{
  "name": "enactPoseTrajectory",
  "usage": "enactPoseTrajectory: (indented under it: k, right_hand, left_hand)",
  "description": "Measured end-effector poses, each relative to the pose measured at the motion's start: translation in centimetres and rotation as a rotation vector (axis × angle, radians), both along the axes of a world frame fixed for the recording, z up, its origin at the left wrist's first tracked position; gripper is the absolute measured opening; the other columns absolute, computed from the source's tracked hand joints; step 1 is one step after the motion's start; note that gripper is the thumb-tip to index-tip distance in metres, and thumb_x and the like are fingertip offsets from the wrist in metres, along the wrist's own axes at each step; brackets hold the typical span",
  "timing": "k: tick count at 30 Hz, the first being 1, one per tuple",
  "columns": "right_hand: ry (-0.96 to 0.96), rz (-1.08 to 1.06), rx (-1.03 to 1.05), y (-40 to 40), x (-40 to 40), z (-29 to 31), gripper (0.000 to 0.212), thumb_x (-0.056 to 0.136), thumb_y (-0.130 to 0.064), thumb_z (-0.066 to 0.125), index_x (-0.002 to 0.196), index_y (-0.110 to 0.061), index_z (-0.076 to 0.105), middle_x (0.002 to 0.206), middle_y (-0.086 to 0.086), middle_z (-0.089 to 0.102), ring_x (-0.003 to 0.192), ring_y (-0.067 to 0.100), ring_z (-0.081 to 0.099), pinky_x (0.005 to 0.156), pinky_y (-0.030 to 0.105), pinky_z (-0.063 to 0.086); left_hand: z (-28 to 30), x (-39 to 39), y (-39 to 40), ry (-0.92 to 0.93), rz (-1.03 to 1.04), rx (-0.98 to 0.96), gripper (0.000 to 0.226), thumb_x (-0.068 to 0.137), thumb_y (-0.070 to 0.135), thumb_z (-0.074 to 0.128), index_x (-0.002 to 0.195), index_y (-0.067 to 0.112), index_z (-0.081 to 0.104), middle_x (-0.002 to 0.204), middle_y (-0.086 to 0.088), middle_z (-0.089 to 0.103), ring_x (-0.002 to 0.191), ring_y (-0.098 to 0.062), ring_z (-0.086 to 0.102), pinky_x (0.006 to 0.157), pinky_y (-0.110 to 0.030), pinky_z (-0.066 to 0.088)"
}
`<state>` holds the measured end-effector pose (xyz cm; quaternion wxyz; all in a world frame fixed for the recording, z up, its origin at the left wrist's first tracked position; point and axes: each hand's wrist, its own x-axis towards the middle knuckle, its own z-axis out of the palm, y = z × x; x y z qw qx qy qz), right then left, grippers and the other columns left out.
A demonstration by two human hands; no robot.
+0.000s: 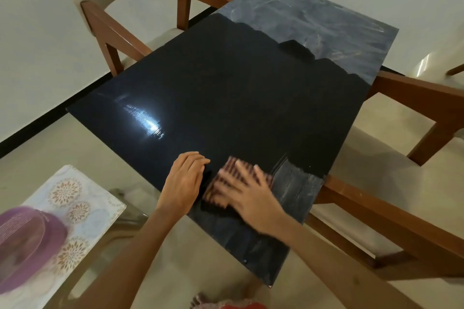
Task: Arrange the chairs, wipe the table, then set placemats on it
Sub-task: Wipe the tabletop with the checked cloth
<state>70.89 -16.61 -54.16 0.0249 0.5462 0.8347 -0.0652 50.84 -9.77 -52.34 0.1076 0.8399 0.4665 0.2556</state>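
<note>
A glossy black table fills the middle of the head view, with a grey marbled reflection at its far end. My right hand lies flat with straight fingers on a striped reddish-brown cloth near the table's front edge, and is blurred. My left hand rests on the table just left of the cloth, fingers loosely bent, holding nothing. Patterned placemats lie at the lower left on a glass-topped surface.
Wooden chairs with cream cushions stand around the table: one at the far left, two along the right. A purple round object sits on the placemats. A white wall with black skirting runs behind.
</note>
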Motion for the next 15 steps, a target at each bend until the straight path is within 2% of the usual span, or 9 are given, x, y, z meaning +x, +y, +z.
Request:
enactPoseTrajectory:
  k: [2, 6, 8, 11, 13, 15]
  right_hand:
    - [0.005, -0.181, -0.005, 2.6, 1.8, 0.3, 0.049, 0.094, -0.035, 0.033, 0.142, -0.036, 0.041, 0.155, -0.008, 0.031, 0.143, 0.035, 0.026, 0.108, 0.065, 0.025]
    - [0.042, -0.472, -0.069, 6.8, 4.1, 1.0, 0.048, 0.102, -0.036, 0.029, 0.15, -0.037, 0.023, 0.161, -0.01, 0.012, 0.148, 0.033, 0.003, 0.114, 0.061, 0.005]
    - [0.044, -0.564, -0.06, 6.8, 2.8, 1.1, 0.049, 0.102, -0.036, 0.031, 0.15, -0.037, 0.021, 0.161, -0.008, 0.009, 0.147, 0.035, -0.002, 0.114, 0.062, 0.002]
    - [0.052, -0.519, -0.032, 4.4, -1.2, 0.9, 0.051, 0.099, -0.033, 0.036, 0.149, -0.035, 0.027, 0.16, -0.005, 0.017, 0.146, 0.039, 0.007, 0.111, 0.066, 0.007]
    - [0.051, -0.399, -0.001, 1.5, -4.6, 0.7, 0.052, 0.093, -0.035, 0.042, 0.145, -0.036, 0.036, 0.156, -0.004, 0.03, 0.143, 0.041, 0.021, 0.109, 0.067, 0.015]
    - [0.072, -0.253, -0.017, -1.5, -7.9, 0.7, 0.051, 0.091, -0.039, 0.04, 0.142, -0.037, 0.04, 0.154, -0.006, 0.034, 0.14, 0.04, 0.029, 0.109, 0.067, 0.02]
  left_hand:
    - [0.2, -0.1, 0.0, 0.0, 0.012, -0.006, 0.033, 0.098, 0.018, 0.037, 0.106, 0.006, 0.066, 0.104, -0.005, 0.065, 0.11, -0.02, 0.05, 0.098, -0.03, 0.038]
    - [0.4, -0.3, -0.4, 0.005, 0.021, -0.015, 0.034, 0.099, 0.02, 0.035, 0.107, 0.007, 0.066, 0.105, -0.004, 0.065, 0.109, -0.018, 0.05, 0.097, -0.028, 0.037]
    - [0.4, -0.6, -0.5, -0.009, 0.028, -0.019, 0.033, 0.099, 0.019, 0.036, 0.107, 0.007, 0.066, 0.105, -0.004, 0.065, 0.108, -0.019, 0.051, 0.097, -0.029, 0.038]
    - [0.7, -0.9, -0.7, -0.032, 0.024, -0.011, 0.032, 0.098, 0.017, 0.037, 0.106, 0.005, 0.066, 0.104, -0.006, 0.065, 0.107, -0.021, 0.052, 0.097, -0.027, 0.037]
    - [1.1, -1.2, -0.7, -0.067, 0.029, -0.01, 0.032, 0.098, 0.015, 0.037, 0.106, 0.005, 0.065, 0.104, -0.007, 0.065, 0.106, -0.02, 0.05, 0.096, -0.027, 0.037]
    - [1.5, -1.4, -0.6, -0.107, 0.049, -0.013, 0.032, 0.098, 0.015, 0.036, 0.107, 0.006, 0.065, 0.105, -0.006, 0.064, 0.107, -0.018, 0.049, 0.096, -0.03, 0.039]
